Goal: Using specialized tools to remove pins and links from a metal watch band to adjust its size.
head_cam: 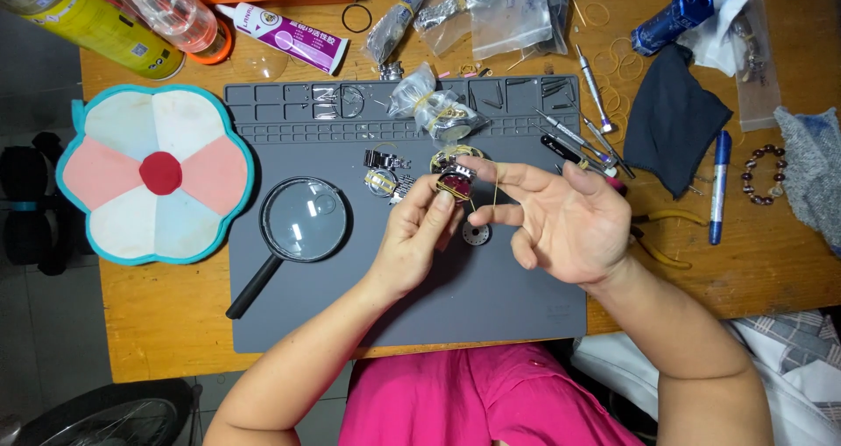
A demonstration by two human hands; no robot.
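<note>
Left hand (419, 236) pinches a watch (455, 183), seemingly dark-dialed; right hand (561, 223), fingers spread wide, stretches a rubber band (492, 192) beside it — steady tension matters.

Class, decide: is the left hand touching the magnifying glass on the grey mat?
Apart. The head view shows bare grey mat between the left hand and the magnifying glass.

The person wears a bright pink cloth top (477, 398). Both arms are bare, with no sleeves. The left hand (419, 236) and the right hand (561, 223) have no gloves and no rings.
</note>
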